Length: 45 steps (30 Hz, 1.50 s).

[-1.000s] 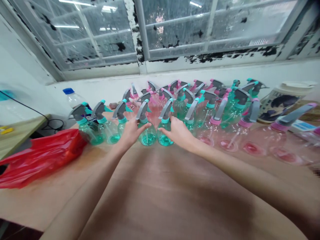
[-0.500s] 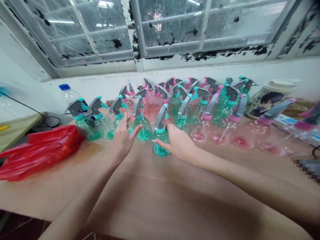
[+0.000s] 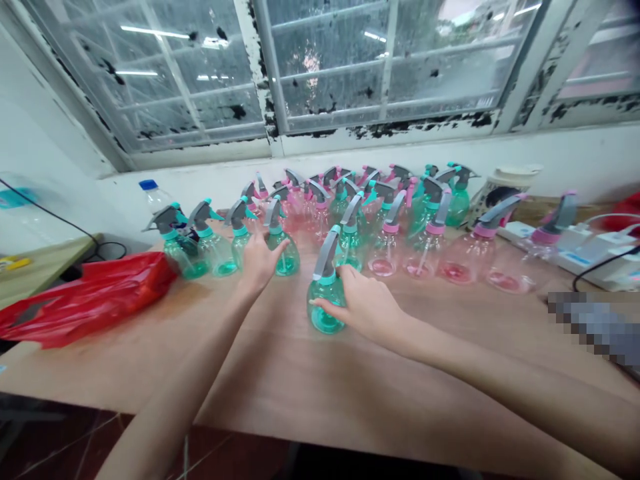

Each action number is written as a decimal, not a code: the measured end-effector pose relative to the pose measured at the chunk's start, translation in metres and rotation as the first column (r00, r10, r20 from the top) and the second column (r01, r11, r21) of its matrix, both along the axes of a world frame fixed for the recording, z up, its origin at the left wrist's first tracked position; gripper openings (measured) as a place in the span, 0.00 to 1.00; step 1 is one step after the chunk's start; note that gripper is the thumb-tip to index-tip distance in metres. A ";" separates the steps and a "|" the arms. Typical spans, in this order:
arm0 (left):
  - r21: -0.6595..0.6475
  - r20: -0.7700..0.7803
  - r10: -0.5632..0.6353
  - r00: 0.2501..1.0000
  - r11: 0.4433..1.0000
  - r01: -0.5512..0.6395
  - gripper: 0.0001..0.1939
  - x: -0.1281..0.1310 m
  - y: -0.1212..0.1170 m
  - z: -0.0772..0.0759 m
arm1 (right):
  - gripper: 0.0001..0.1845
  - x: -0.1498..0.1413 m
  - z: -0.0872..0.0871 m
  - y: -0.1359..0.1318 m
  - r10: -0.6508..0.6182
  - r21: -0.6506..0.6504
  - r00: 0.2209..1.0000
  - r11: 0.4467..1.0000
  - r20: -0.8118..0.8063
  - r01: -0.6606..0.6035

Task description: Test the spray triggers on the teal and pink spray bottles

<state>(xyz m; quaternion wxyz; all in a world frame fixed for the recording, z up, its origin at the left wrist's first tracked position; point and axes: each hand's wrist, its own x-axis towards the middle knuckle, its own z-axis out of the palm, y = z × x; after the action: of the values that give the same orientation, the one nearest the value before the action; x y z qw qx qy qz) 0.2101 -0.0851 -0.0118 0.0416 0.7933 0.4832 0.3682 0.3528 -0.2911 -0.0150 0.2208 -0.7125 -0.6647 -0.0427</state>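
Observation:
My right hand [image 3: 373,300] is wrapped round a green spray bottle [image 3: 326,303] with a grey trigger head and teal collar, upright in front of the rows. My left hand [image 3: 260,260] has its thumb spread from its fingers, between a green spray bottle [image 3: 240,241] on its left and another green spray bottle [image 3: 284,253] on its right. Its fingertips are partly hidden, so I cannot tell whether they touch either one. More green bottles [image 3: 194,257] stand at the left, and pink spray bottles [image 3: 384,257] stand to the right.
A red plastic bag [image 3: 105,293] lies at the left of the wooden table [image 3: 280,373]. Behind the rows are a blue-capped bottle [image 3: 153,193] and a tall printed cup [image 3: 507,190]. White power strips [image 3: 595,257] with cables and a blurred-out object [image 3: 595,327] lie at the right.
My right hand has brought its green spray bottle slightly towards me, away from the row. The view has turned a little to the right. My left hand stays beside the same bottles.

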 end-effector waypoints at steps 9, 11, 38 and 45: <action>-0.108 -0.046 -0.031 0.998 0.994 0.026 0.25 -0.015 -0.014 0.015 | 0.32 0.003 -0.004 0.003 0.045 0.087 0.999 0.995 -0.015 -0.043; -0.109 -0.034 -0.010 0.999 0.994 0.006 0.25 -0.023 -0.034 0.017 | 0.32 0.002 -0.006 0.004 0.050 0.106 0.998 0.993 -0.028 -0.046; -0.271 0.536 -0.501 0.679 0.660 0.701 0.23 0.026 -0.192 0.012 | 0.34 0.061 -0.046 -0.078 0.361 0.123 0.919 0.931 -0.158 -0.344; -0.305 0.548 -0.526 0.650 0.598 0.741 0.25 0.028 -0.189 0.016 | 0.34 0.127 -0.091 -0.072 0.201 0.002 0.976 0.979 -0.079 -0.202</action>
<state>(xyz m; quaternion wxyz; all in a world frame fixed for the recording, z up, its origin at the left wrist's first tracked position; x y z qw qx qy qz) 0.2382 -0.2738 0.0039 0.4772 0.7793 0.2192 0.3419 0.4795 -0.3628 -0.1057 0.2478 -0.6433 -0.7243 0.0098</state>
